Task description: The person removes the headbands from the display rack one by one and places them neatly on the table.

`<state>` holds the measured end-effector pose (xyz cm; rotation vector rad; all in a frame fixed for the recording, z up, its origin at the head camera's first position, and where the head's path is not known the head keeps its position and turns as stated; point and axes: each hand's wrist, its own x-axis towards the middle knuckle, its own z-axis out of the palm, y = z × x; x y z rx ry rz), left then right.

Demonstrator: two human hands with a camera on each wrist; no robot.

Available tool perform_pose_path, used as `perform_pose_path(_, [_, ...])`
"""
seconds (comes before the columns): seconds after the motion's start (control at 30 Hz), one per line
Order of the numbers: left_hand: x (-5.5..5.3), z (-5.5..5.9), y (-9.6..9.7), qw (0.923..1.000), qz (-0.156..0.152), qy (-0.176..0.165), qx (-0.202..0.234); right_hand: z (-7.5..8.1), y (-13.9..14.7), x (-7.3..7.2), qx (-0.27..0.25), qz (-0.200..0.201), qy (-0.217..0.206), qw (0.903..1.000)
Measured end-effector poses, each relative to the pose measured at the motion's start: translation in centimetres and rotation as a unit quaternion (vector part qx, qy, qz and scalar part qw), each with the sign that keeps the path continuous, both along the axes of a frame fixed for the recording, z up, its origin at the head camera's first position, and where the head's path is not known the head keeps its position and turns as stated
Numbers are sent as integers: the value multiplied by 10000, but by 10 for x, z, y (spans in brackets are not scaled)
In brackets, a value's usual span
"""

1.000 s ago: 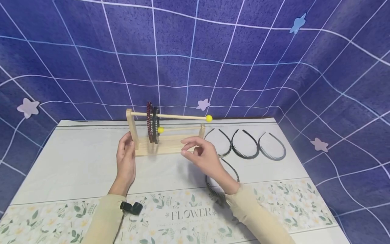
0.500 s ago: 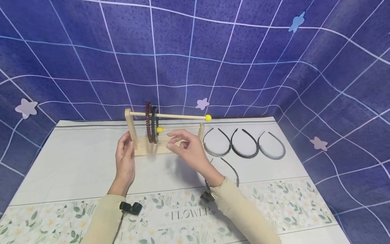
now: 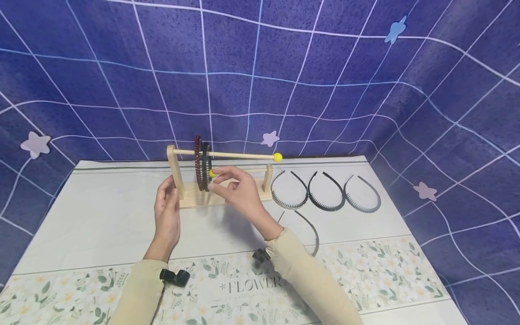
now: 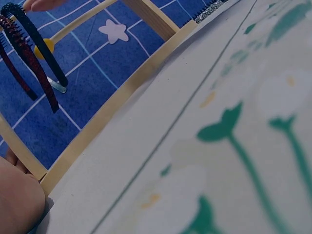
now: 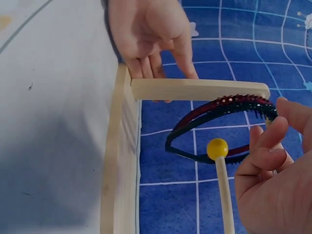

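Observation:
A pale wooden rack [image 3: 175, 176] with two dowels stands on the table, a yellow ball [image 3: 278, 157] on each dowel's tip. My left hand [image 3: 166, 212] grips the foot of its left post, its fingers reaching past the post in the right wrist view. A dark red headband [image 3: 198, 162] and a dark green toothed headband [image 3: 206, 164] hang side by side on the upper dowel. My right hand [image 3: 241, 194] has thumb and index finger parted, fingertips right at the green headband. It partly covers the lower dowel's yellow ball [image 5: 217, 149].
Several headbands lie to the right: a row along the back with a black headband [image 3: 327, 207] in the middle, and one dark headband [image 3: 313, 230] nearer, partly behind my right arm. A blue grid-patterned cloth [image 3: 325, 67] rises behind the table.
My right hand has moved left along the rack, from its right part to the hanging headbands. My left hand stays at the post.

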<state>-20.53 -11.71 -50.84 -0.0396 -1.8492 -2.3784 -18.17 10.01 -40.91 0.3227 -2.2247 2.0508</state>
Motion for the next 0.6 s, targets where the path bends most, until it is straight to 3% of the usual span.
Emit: perform_pose_path(0.6, [0,-1,1,10000,-27,63,24,1,-15,-10,60,34,-149,9999])
